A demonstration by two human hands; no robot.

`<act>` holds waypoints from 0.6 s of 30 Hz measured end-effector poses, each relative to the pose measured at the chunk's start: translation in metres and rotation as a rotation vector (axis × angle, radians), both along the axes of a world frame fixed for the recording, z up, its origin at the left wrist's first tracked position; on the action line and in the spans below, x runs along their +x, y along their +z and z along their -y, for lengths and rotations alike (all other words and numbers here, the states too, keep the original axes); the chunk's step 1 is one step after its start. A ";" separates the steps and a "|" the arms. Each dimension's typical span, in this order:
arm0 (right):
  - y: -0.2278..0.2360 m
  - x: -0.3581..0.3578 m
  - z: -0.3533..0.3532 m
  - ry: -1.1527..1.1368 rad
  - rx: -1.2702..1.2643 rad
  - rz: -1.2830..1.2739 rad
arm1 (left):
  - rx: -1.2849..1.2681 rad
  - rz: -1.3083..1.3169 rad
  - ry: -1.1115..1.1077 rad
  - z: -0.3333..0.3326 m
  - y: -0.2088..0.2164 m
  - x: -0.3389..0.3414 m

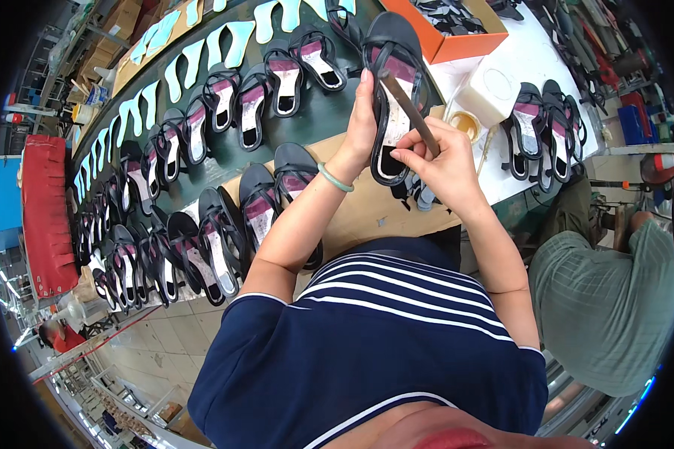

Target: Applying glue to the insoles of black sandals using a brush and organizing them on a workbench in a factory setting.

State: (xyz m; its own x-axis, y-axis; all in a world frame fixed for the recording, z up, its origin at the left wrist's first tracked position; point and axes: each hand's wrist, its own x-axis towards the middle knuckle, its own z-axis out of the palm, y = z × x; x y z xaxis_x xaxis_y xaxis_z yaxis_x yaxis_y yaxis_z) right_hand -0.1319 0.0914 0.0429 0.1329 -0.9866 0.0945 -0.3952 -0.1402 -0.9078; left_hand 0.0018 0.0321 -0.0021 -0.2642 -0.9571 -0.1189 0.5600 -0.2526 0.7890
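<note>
Clock is centred on the held black sandal (393, 123), 12 = top of view. Sandal is raised above the bench, toe at 12, heel at 6, insole up. Left hand (359, 127) grips it from the 9 o'clock side, thumb along the edge, fingers mostly hidden behind the sole. Green bangle (335, 178) on that wrist. Right hand (445, 153) is at 4, thumb and fingers closed round the lower end of a brown stick (410, 112), which slants up toward 11 across the insole. Fingertips sit over the heel by the black heel patch (389, 163); can't tell if they touch it. Cardboard sheet (367, 213) lies below at 6. Yellow-rimmed pot (466, 123) at 3, white container (487, 91) just past it at 2. Orange box (468, 46) with dark pieces at 1. More sandals (528, 123) farther out at 3. Near sandal row (258, 213) at 8, second sandal row (284, 82) at 10, pale insoles (174, 78) beyond it, 9 to 11. Co-worker in grey-green clothing (606, 299) at 4.
</note>
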 end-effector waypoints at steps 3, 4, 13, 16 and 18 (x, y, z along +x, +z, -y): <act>0.006 -0.008 0.000 -0.047 0.042 0.211 | 0.023 -0.077 0.040 0.001 -0.006 -0.004; 0.017 -0.016 0.000 -0.080 0.130 0.227 | -0.017 -0.028 -0.003 0.005 -0.007 -0.001; -0.001 -0.033 0.000 0.066 0.141 0.210 | -0.034 -0.022 -0.096 0.010 -0.006 0.000; 0.002 -0.026 0.003 0.095 0.120 0.094 | 0.002 -0.005 -0.018 0.010 -0.008 -0.009; 0.000 -0.023 0.006 0.099 0.114 0.026 | 0.004 0.005 -0.030 0.007 -0.004 -0.010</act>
